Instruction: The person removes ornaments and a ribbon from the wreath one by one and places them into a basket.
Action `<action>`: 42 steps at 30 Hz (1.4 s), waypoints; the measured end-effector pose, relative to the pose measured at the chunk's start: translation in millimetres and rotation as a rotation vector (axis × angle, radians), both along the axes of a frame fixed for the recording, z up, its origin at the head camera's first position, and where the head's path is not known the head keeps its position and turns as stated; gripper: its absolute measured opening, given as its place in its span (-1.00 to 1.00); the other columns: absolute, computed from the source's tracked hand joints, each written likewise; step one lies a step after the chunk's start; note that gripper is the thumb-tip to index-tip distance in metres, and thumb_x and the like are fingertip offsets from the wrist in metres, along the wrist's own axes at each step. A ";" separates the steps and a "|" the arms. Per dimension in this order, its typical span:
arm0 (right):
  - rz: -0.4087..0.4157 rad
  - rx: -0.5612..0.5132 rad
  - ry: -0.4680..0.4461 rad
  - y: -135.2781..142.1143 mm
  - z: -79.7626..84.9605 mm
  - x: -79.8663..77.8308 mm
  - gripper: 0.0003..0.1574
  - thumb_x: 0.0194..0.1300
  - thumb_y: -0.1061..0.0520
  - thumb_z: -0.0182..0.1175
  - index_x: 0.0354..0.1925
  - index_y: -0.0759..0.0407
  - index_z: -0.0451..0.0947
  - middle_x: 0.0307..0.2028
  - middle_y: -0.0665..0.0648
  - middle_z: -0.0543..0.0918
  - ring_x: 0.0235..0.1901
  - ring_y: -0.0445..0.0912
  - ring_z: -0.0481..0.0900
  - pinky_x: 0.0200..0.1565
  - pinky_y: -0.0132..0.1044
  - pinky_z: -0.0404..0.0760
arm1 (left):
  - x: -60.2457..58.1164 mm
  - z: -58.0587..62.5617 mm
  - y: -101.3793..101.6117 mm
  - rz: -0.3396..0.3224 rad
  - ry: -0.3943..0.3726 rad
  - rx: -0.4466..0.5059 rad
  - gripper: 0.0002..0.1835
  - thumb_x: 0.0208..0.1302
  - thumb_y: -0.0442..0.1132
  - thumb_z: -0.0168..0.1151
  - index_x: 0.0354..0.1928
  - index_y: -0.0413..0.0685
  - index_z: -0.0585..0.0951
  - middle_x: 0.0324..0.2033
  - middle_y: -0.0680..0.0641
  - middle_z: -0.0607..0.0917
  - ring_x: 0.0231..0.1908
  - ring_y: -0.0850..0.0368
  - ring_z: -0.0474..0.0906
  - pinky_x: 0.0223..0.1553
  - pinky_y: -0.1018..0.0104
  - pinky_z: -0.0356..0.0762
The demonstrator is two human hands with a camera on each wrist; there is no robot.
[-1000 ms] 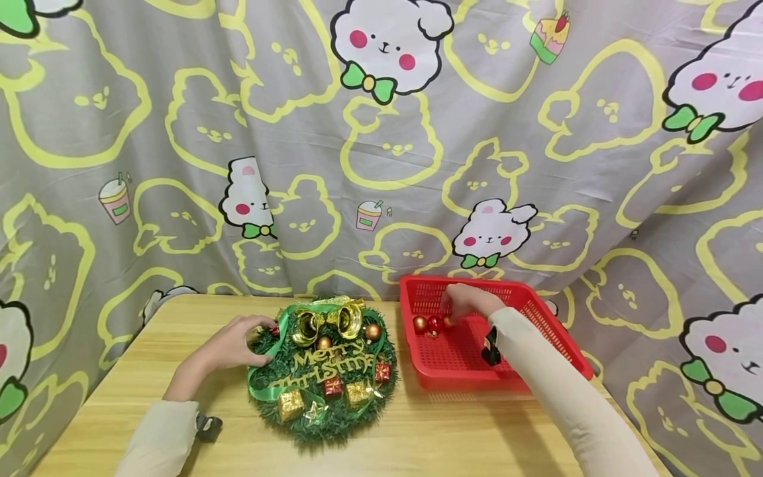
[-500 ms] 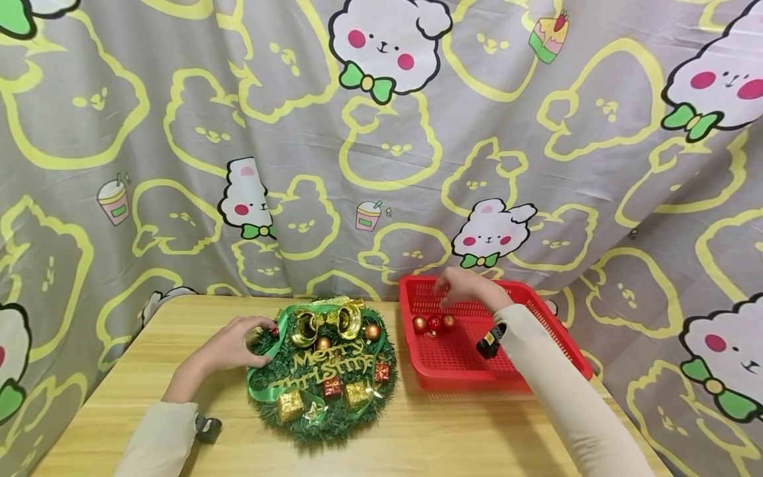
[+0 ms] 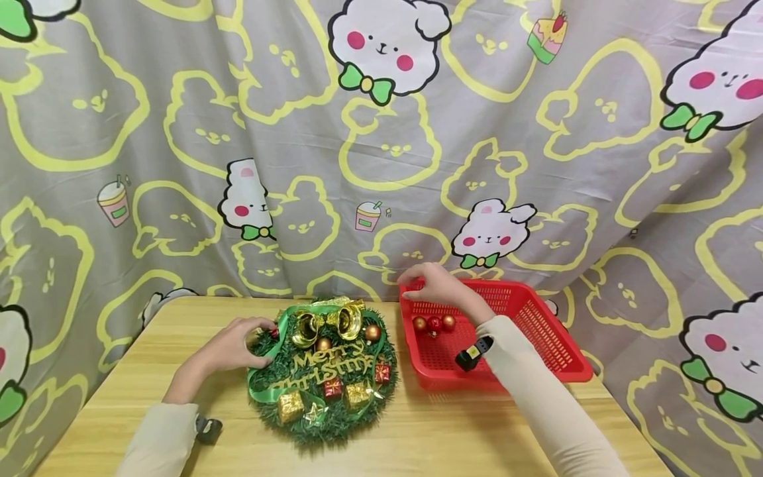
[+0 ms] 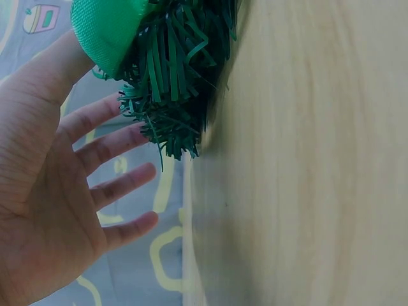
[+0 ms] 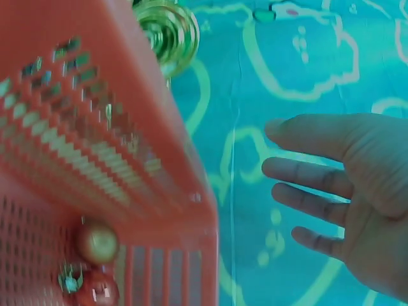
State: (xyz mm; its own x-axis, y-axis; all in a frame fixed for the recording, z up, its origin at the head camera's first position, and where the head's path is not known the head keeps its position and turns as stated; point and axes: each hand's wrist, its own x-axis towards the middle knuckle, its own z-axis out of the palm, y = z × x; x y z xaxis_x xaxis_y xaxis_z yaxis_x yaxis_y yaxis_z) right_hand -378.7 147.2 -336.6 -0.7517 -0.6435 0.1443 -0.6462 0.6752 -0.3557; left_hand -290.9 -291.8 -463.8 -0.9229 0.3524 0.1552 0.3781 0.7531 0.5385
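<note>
A green Christmas wreath (image 3: 324,417) lies on the table, dressed with gold bells, small gift boxes, baubles and a "Merry Christmas" sign. My left hand (image 3: 235,344) rests at its left edge. In the left wrist view the fingers (image 4: 121,182) are spread and fairly straight, with the thumb tip hidden behind green ribbon (image 4: 108,29). Over the back left corner of a red basket (image 3: 429,377) hovers my right hand (image 3: 438,285). Its fingers (image 5: 312,207) hold nothing in the right wrist view. Inside the basket sit a red bauble (image 3: 434,323) and two gold baubles (image 3: 420,324).
The wooden table (image 3: 161,331) carries the wreath at middle left and the basket to its right, a narrow gap between them. A patterned grey curtain (image 3: 334,252) hangs right behind the table's back edge.
My right hand has risen from beside the baubles and moved left to the basket's corner. The right gold bauble now shows fully. My left hand and the wreath have stayed put.
</note>
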 end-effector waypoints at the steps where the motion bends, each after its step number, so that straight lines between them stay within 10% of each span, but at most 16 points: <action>1: 0.009 -0.012 -0.006 -4.6 -0.9 1.4 -0.64 0.27 0.13 0.41 0.04 0.15 0.73 0.02 0.18 0.77 0.05 0.02 0.69 0.12 -0.01 0.68 | 0.0 -0.2 -0.2 0.000 -0.001 -0.001 -0.25 0.00 0.03 0.58 0.26 0.00 0.56 0.24 -0.22 0.58 0.20 -0.29 0.44 0.12 -0.39 0.50; 18: 0.210 0.134 -0.202 -64.6 -23.8 9.4 -0.60 0.24 0.22 0.43 0.06 0.27 0.70 0.03 0.25 0.75 0.03 0.15 0.68 0.07 -0.16 0.69 | -1.1 -0.3 0.9 -0.026 0.021 0.016 -0.27 0.00 0.01 0.58 0.24 -0.04 0.57 0.23 -0.24 0.59 0.21 -0.33 0.46 0.16 -0.40 0.48; 42: 0.101 0.368 -0.331 -89.5 -34.1 -7.1 -0.55 0.22 0.18 0.46 0.10 0.18 0.70 0.02 0.19 0.75 -0.01 -0.04 0.68 0.03 -0.21 0.70 | -1.5 -2.5 -1.5 -0.019 0.011 0.015 -0.27 0.01 0.02 0.58 0.25 -0.02 0.56 0.22 -0.22 0.58 0.17 -0.30 0.47 0.10 -0.35 0.54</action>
State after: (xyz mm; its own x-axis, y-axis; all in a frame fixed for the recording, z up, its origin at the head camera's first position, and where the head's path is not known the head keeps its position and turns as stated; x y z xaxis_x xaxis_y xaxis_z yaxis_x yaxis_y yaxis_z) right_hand -385.8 57.7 -370.7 -0.6504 -0.6786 -0.3413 -0.6076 0.7344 -0.3023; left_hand -292.4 -293.3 -466.4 -0.9142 0.3676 0.1706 0.3983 0.7373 0.5456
